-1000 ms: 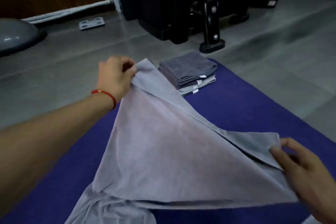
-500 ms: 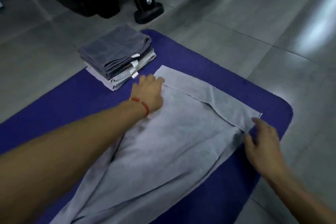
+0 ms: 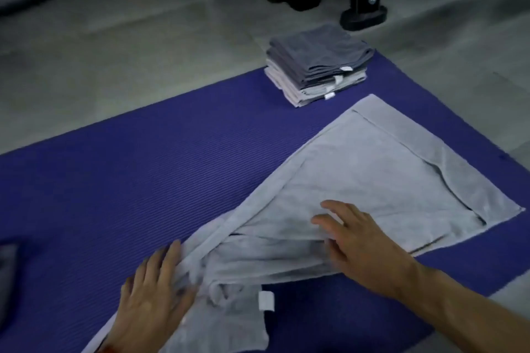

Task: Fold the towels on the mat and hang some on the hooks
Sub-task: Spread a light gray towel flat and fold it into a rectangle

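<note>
The towel (image 3: 372, 180) lies on the mat (image 3: 143, 180), long axis running from the bunched near end out to the far right — both hands flat, fingers spread, left hand (image 3: 155, 295) on the bunch, right hand (image 3: 358, 241) mid-cloth.

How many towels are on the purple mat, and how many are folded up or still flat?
Folded stack of towels: about 5 layers, exact count unclear
Light grey towel spread on the mat: 1
Hands on it: 2, left hand, right hand
Total towels: about 6
</note>
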